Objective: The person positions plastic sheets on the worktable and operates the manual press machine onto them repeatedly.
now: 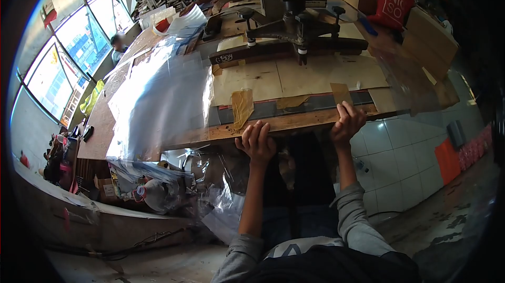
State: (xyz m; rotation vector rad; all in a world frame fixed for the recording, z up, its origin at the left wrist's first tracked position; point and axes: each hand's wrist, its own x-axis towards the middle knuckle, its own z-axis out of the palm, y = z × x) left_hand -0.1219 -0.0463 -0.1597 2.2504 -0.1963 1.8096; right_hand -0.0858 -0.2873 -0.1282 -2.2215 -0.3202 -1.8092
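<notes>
Tall windows (76, 33) are lighting a broad worktable (97, 133), where a dark metal press (300, 28) is standing over a grey strip (321, 103) that is running crosswise just beyond both hands. Beneath, a clear jug (155, 196) is lying, its contents unclear; above, the left hand (258, 145) and right hand (345, 125), the nearer, are resting apart on the wooden front edge (294, 122), their grip impossible to tell.
</notes>
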